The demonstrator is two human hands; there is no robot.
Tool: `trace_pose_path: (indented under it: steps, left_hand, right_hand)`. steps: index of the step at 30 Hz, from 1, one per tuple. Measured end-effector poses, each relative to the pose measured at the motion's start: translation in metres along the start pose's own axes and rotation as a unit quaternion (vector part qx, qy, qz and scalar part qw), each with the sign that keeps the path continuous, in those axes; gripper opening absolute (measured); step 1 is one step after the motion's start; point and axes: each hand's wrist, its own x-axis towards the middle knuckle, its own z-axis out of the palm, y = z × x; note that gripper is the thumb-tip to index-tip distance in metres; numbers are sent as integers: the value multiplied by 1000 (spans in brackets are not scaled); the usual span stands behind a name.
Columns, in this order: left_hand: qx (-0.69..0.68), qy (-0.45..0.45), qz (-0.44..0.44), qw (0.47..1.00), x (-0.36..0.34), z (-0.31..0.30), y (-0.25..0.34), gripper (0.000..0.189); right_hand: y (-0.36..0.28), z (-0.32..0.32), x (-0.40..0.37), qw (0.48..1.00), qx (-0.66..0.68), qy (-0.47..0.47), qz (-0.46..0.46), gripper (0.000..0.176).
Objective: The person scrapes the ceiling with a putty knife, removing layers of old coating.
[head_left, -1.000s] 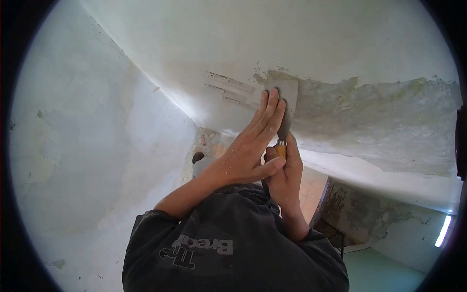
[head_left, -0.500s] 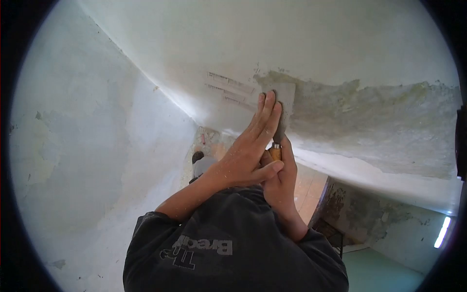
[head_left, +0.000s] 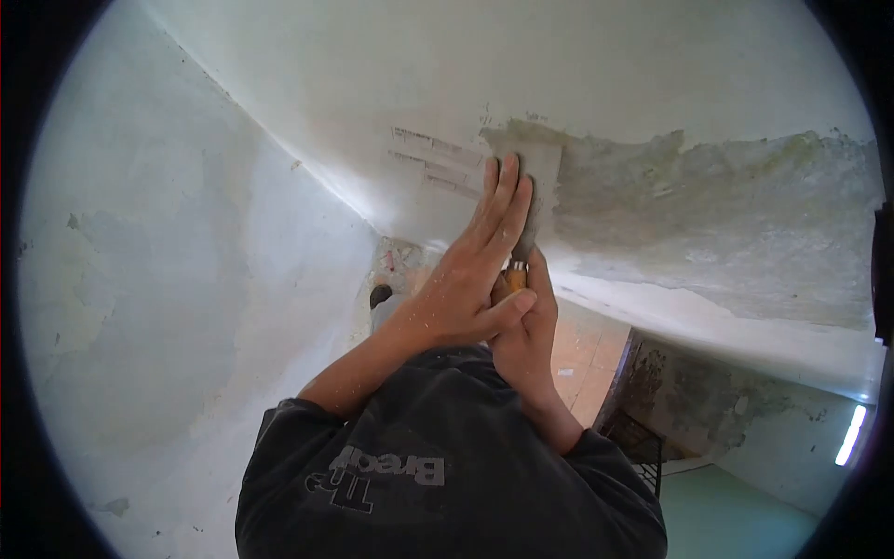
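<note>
My right hand (head_left: 529,349) is wrapped round the wooden handle of a putty knife (head_left: 543,172). The broad blade lies against the wall, at the left end of a rough grey-green patch (head_left: 689,200). Flat over the blade rests my left hand (head_left: 466,275), its fingers stretched out and pointing up the wall. Its thumb crosses over the right hand near the handle. Part of the blade and handle is hidden behind the left hand. Printed lines of dark lettering (head_left: 433,154) run along the wall just left of the fingertips.
A second pale wall (head_left: 168,279) meets this one in a corner at the left. Debris (head_left: 399,259) lies on the floor by the corner, near a dark shoe (head_left: 380,295). At the lower right are floor tiles (head_left: 582,359), a dark metal frame (head_left: 638,438) and a bright opening (head_left: 850,435).
Both hands and the putty knife have shifted slightly left and up in view. The wall's patch and lettering have shifted a little too. The grip looks the same.
</note>
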Motion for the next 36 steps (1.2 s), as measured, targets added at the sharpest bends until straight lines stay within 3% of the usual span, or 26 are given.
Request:
trace_pose_path:
  steps: [5,7,8,10,14,17,19,23,26,28,29,31,36]
  left_hand:
    - [10,29,45,999,8,-5,-2,89]
    - [18,17,32,999,2,-5,-4,88]
    - [20,19,37,999,2,-4,-5,88]
    - [13,1,14,1000,1,-3,-6,86]
    - [9,30,52,998,6,-14,-2,84]
    - [10,20,-1,1000,3,-10,-7,83]
    - [3,21,13,1000,2,-8,-8,82]
    - [-34,8,8,999,-2,-17,-3,81]
    - [1,-5,13,1000,-12,-7,-4,82]
    - [6,3,12,1000,-17,2,-4,83]
    - [4,3,13,1000,-17,4,-6,83]
    - [18,-2,18,1000,-17,6,-8,85]
    - [43,27,13,999,-12,1,-11,86]
  right_hand:
    - [-9,2,6,998,25,-26,46,46]
    - [3,9,9,998,-12,2,-69,45]
    - [3,8,9,997,-13,2,-75,45]
    - [3,7,6,998,59,-9,30,45]
    - [0,17,6,997,63,-28,31,44]
    - [22,22,8,996,57,23,-65,44]
    - [13,23,0,989,139,17,48,45]
    - [1,32,-3,984,167,14,57,45]
    - [10,21,0,988,150,24,5,44]
    - [12,11,1,999,11,21,-42,43]
    - [10,6,1,999,9,23,-43,43]
    - [4,-2,1,999,29,-2,45,42]
    - [-1,-2,20,995,42,-28,85,40]
